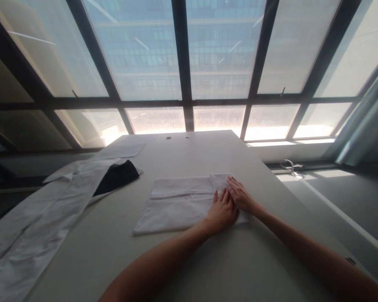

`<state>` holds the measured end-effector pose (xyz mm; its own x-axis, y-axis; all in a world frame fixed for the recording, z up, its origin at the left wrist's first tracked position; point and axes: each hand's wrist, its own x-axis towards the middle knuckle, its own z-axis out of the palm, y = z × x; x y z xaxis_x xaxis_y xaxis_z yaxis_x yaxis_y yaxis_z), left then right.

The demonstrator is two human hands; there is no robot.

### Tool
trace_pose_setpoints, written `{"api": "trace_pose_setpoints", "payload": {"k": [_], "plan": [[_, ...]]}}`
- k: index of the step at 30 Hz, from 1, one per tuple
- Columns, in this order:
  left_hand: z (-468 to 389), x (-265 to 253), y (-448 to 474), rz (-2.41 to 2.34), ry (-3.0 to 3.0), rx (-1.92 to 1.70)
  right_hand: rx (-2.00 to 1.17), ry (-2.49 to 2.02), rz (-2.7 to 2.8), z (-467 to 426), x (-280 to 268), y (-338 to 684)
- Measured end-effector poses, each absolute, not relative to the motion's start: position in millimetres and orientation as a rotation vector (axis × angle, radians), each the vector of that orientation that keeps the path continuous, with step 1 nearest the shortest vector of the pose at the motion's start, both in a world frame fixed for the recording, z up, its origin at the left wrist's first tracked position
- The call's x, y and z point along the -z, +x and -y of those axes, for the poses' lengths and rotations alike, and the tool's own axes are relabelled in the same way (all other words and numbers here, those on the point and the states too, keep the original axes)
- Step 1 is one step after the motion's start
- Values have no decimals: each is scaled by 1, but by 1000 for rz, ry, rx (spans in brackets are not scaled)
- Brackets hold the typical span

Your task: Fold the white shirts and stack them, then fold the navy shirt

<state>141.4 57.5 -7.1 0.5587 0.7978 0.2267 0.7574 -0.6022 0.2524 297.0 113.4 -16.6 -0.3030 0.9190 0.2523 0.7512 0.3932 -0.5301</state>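
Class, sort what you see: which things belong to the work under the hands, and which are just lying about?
In use:
left hand and right hand, both on the cloth
folded white cloth
white table beneath

Lying about:
white garment, at left
dark fabric against it
pale flat sheet, farther back

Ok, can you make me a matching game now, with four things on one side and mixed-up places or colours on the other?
Things:
1. Folded white cloth
2. Window frame
3. Curtain
4. Long white garment

Places or colours:
A. Dark bars, beyond the far end of the table
B. Spread out on the left side
C. Under the left hand and the right hand
D. Hanging at the right edge of the picture

Right pairs: 1-C, 2-A, 3-D, 4-B
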Motion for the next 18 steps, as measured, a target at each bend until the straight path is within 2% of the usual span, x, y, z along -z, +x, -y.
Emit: {"api": "trace_pose_setpoints", "payload": {"k": [4, 11, 18], "plan": [[-53, 14, 137, -1338, 2660, -493, -370, -1595, 2331, -153, 22, 297], [-55, 14, 135, -1315, 2621, -478, -256, -1755, 2336, -188, 23, 309], [-86, 0, 124, -1405, 2353, -554, -316, -1511, 2079, -189, 24, 316]]}}
